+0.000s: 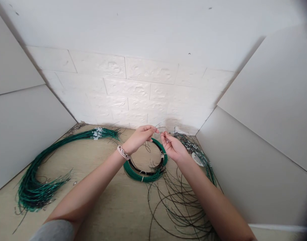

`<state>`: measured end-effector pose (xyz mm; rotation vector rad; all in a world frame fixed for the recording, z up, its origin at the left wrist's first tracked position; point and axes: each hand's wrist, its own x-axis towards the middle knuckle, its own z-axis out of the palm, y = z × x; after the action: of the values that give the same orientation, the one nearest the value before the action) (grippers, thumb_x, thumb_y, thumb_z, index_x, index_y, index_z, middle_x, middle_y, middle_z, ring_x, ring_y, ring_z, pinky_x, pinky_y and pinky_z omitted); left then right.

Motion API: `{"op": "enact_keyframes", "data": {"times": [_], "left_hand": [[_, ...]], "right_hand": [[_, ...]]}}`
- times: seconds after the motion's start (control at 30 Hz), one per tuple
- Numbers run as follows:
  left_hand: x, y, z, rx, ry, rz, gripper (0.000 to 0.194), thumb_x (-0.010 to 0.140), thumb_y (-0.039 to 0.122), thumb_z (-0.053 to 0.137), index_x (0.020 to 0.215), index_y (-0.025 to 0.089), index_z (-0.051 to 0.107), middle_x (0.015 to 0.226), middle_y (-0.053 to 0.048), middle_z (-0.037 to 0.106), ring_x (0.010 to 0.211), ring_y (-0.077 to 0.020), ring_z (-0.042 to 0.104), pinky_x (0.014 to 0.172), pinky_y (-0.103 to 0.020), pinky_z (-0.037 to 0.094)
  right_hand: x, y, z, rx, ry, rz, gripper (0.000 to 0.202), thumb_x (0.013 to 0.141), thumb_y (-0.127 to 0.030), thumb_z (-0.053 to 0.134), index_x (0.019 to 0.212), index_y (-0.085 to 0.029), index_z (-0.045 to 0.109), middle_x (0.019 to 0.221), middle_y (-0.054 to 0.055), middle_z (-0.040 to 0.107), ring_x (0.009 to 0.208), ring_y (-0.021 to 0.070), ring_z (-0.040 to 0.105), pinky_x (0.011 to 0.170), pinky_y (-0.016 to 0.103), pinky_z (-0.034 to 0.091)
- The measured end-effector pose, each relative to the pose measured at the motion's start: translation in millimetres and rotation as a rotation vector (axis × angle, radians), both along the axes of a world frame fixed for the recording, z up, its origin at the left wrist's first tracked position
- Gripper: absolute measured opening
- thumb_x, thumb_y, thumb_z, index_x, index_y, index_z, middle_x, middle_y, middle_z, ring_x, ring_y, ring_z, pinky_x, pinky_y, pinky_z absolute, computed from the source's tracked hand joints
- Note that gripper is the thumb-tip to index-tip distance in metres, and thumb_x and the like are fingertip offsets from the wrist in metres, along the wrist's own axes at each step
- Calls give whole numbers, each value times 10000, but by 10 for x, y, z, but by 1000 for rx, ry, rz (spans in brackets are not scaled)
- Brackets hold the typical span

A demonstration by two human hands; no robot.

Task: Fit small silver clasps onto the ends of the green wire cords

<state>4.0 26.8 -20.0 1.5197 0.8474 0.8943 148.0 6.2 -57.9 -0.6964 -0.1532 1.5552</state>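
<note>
My left hand [143, 134], with a chain bracelet at the wrist, is closed in a pinch above the table. A thin dark cord [161, 127] shows at its fingertips and reaches toward my right hand [173, 146]. The right fingers are also pinched together, close to the left ones; a tiny pale spot shows between them, too small to name. Beneath both hands lies a round coil of green cords [133, 174], with a darker bundle inside it and pale ties around it. My hands cover part of the coil.
A curved bundle of green cords [30, 180] with white tags [97, 133] lies at left. Loose dark cords [178, 204] spread under my right forearm, beside another tagged bundle [205, 160]. Grey panels [266, 160] and a white brick-patterned wall [138, 90] enclose the tabletop [105, 214].
</note>
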Motion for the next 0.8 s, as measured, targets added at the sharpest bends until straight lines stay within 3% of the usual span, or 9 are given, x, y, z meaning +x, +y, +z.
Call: {"op": "enact_keyframes", "data": {"times": [0.17, 0.33, 0.43, 0.57, 0.8], "left_hand": [[63, -19, -70, 128, 69, 19, 266, 742, 366, 510, 753, 126, 625, 705, -23, 582, 605, -101, 470, 577, -216, 375], [100, -33, -161, 248, 178, 21, 282, 682, 332, 597, 877, 136, 650, 674, -21, 608, 612, -126, 501, 560, -218, 363], [104, -56, -168, 285, 280, 21, 246, 695, 313, 579, 846, 139, 666, 688, -26, 634, 606, -128, 516, 574, -224, 368], [89, -50, -153, 287, 304, 1, 237, 726, 309, 541, 799, 126, 671, 717, -34, 656, 642, -135, 549, 616, -229, 383], [72, -7, -169, 167, 194, -152, 212, 728, 289, 548, 734, 118, 674, 749, -53, 675, 706, -155, 593, 676, -241, 417]], "right_hand": [[-55, -27, -35, 6, -19, 51, 83, 779, -69, 527, 728, -127, 559, 660, 12, 591, 603, 52, 588, 583, 114, 531], [-112, -34, -87, 79, -92, 76, 14, 749, -122, 566, 750, -128, 578, 618, -23, 561, 483, 17, 512, 413, 77, 433], [-143, -38, -101, 121, -143, 63, 7, 736, -124, 559, 729, -126, 561, 650, -14, 583, 451, 8, 467, 374, 90, 377], [-168, -56, -110, 167, -176, 62, 69, 707, -158, 590, 730, -147, 526, 604, -35, 564, 420, 17, 417, 352, 113, 324], [-162, -105, -99, 176, -166, 207, 151, 729, -268, 598, 718, -163, 490, 434, -109, 337, 322, 13, 223, 310, 136, 197]]}}
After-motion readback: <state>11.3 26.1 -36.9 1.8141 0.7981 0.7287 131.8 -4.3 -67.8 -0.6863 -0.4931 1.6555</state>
